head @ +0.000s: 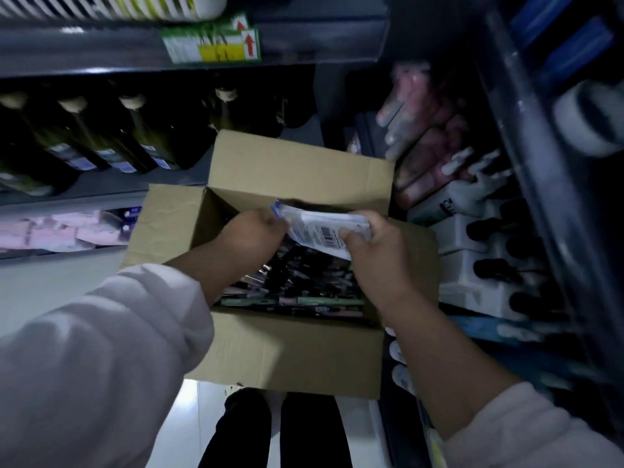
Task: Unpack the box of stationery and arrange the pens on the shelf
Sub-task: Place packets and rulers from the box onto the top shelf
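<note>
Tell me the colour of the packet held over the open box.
The packet is mostly white with a blue edge and black barcode; head view.

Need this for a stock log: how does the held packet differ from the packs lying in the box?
The packet is pale with a barcode label; the packs look dark, some with green or pink edges. The packet is raised, gripped by the left hand and right hand; the packs lie piled and untouched. Both are in or above the open box.
</note>
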The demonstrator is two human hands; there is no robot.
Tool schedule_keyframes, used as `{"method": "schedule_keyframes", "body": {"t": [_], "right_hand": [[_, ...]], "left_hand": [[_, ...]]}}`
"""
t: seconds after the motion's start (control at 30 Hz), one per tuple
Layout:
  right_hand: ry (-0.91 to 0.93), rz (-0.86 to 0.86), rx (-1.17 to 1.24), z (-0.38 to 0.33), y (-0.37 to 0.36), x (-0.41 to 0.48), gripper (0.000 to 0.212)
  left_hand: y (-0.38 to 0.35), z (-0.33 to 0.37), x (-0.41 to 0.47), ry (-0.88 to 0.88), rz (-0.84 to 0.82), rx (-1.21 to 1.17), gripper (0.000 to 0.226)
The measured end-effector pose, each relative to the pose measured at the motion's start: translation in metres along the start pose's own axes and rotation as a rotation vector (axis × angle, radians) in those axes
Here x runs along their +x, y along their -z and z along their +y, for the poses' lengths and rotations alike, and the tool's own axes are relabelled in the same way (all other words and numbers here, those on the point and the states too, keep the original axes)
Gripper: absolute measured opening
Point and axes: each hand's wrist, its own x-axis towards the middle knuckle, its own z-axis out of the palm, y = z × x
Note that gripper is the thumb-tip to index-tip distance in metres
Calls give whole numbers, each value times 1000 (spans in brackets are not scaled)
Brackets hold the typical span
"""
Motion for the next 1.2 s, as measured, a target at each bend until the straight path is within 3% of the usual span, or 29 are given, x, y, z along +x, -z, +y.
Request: {"method": "schedule_keyframes", "body": {"t": [0.07, 0.17, 0.33, 0.4, 0.5, 0.63, 0.73, 0.8, 0.87, 1.03, 1.2], "right_hand": [[91, 26, -16, -22, 8, -18, 16], [239, 53, 40, -48, 15, -42, 21], [575, 104, -100, -78, 40, -62, 37], [648, 91, -160, -95, 54, -68, 38], [669, 66, -261, -107, 70, -77, 56], [462, 221, -252, -109, 94, -91, 66], [44, 291, 339, -136, 109, -99, 60], [-237, 177, 753, -157, 116, -105, 46], [-405, 33, 986, -172, 122, -113, 38], [-404, -34, 1215, -195, 140, -128, 29], [-269, 38, 1116, -197, 168, -129, 35]], "left_hand": [[6, 24, -22, 227, -156, -412, 45], [21, 53, -44, 354, -282, -732, 52], [37, 90, -79, 305, -158, -841, 13], [40, 103, -92, 274, -132, -855, 12], [49, 118, -107, 203, -113, -910, 9], [63, 136, -127, 130, -65, -954, 10], [69, 147, -142, 57, -79, -945, 11], [70, 156, -153, 25, -112, -953, 10], [69, 166, -165, -13, -160, -974, 14], [68, 195, -190, -121, -275, -1082, 34], [63, 228, -215, -189, -329, -1132, 41]]}}
